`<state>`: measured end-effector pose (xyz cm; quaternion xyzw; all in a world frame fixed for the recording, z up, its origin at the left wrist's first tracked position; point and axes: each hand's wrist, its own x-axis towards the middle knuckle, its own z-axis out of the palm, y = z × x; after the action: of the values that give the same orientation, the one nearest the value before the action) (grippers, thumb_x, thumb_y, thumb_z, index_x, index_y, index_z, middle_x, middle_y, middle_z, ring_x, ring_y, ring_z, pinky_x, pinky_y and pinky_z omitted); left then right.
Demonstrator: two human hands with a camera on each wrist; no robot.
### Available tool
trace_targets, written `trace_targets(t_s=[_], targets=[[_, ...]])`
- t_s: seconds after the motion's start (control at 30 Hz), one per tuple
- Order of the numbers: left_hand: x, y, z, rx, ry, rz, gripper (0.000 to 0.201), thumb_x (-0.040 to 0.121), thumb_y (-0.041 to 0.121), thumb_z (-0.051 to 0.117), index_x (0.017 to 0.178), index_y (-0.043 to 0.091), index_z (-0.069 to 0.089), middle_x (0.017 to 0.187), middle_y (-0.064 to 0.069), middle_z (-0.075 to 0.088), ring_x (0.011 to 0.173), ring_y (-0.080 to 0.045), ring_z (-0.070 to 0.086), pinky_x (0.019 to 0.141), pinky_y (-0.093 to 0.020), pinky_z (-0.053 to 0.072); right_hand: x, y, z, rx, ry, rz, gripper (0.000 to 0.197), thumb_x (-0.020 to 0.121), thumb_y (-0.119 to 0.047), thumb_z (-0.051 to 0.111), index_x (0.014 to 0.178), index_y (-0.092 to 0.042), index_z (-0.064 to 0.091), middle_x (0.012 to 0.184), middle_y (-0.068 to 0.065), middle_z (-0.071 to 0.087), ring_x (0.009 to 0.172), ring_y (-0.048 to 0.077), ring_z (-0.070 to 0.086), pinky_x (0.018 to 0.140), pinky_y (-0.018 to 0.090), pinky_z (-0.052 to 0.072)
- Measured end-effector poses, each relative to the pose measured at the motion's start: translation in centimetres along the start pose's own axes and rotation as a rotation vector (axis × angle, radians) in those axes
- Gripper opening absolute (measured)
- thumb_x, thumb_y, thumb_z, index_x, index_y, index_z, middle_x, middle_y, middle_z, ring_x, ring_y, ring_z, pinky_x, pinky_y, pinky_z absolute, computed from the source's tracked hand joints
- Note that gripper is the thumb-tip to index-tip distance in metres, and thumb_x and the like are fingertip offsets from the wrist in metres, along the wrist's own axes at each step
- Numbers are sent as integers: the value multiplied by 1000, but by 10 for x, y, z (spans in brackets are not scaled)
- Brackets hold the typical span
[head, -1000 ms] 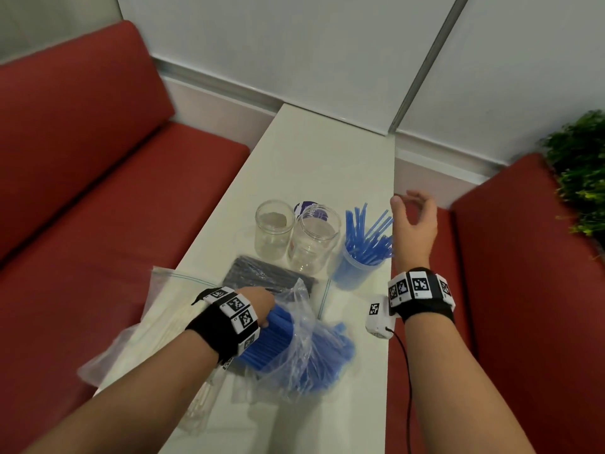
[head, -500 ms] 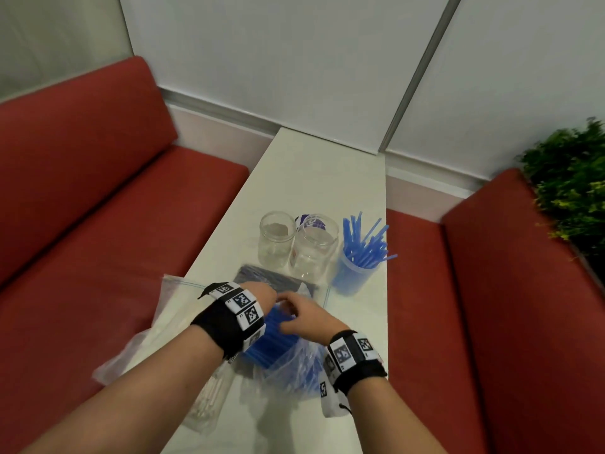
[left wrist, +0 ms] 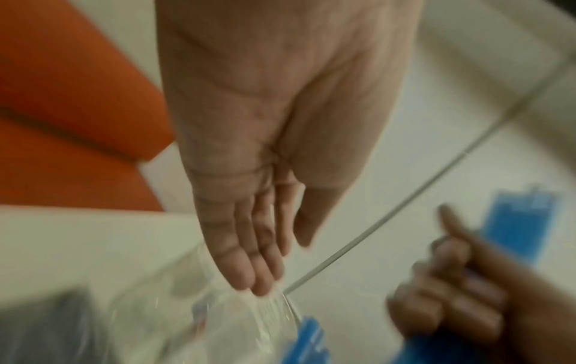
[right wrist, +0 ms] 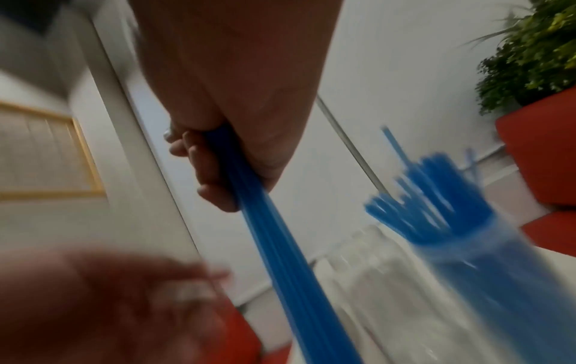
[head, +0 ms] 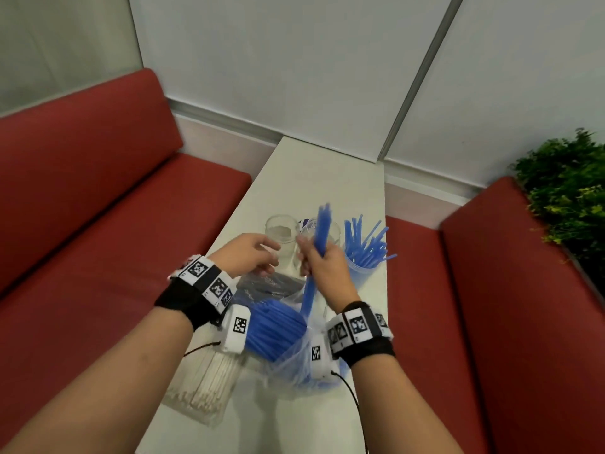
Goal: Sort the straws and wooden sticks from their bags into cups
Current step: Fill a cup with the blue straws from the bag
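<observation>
Right hand (head: 329,268): fingers curled round a bundle of blue straws (head: 319,244), gripped near mid-length; top ends point up and away, lower ends trail toward the bag. Held above the middle of the table (head: 327,172), just in front of the cups. The right wrist view confirms the closed grip.

Left hand (head: 250,257): fingers relaxed and nearly straight, holding nothing, hovering beside the right hand and near the clear cups; the left wrist view shows an empty palm.

Blue-straw cup (head: 360,273): at the table's right edge, already stocked, straws fanning outward.

Clear cups, two: left one (head: 281,235) and middle one (head: 332,231), side by side to the left of the blue-straw cup; no straws or sticks seen in them.

Bag of blue straws (head: 278,335): clear plastic, on the near half of the table beneath the wrists, mouth open, many straws remaining.

Bag of wooden sticks (head: 204,385): near left edge, apparently untouched.

Dark packet (head: 271,285): between bags and cups; contents unclear.

Hazards, by judgement: the bundle is held in one fist, so loose straws may slide out during transfer; the fanned straws in the stocked cup may block entry or be knocked out; a sideways push could tip that light cup off the right edge; trailing ends may snag the bag.
</observation>
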<state>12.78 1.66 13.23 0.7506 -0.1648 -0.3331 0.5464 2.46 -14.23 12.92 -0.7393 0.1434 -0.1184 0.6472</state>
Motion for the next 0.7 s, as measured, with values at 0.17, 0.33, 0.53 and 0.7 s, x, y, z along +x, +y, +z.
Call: trace_targets(t_s=[0.17,0.33,0.53,0.7], targets=[[0,-16,41,-633,-171,-331,44,101,37,49,107,-3,66,110,-23,68,100,-34,67,91,-45,54,5,-84,-4,433,37,-234,36,96,-39,70,69,-23,54,57,-4,45,47,14,38,54,29,44],[-6,-6,74,-1244,-397,-449,41,98,30,50,116,-7,58,114,-21,61,97,-35,66,81,-47,60,-16,-84,-1,263,9,-249,34,97,-33,71,70,-22,55,58,0,46,53,16,43,61,33,45],[-9,-2,84,-1107,-431,-525,28,94,24,57,84,-1,63,74,-14,63,60,-25,68,51,-29,60,-20,-86,-14,205,70,-266,24,93,-31,76,81,-21,57,60,1,49,55,17,49,63,31,49],[-5,-11,86,-1022,-653,-640,28,89,26,52,69,7,58,53,-6,53,29,-11,42,23,-16,28,-29,-71,-6,294,89,-206,35,100,-30,67,66,-32,57,57,-5,38,49,12,37,54,27,40]])
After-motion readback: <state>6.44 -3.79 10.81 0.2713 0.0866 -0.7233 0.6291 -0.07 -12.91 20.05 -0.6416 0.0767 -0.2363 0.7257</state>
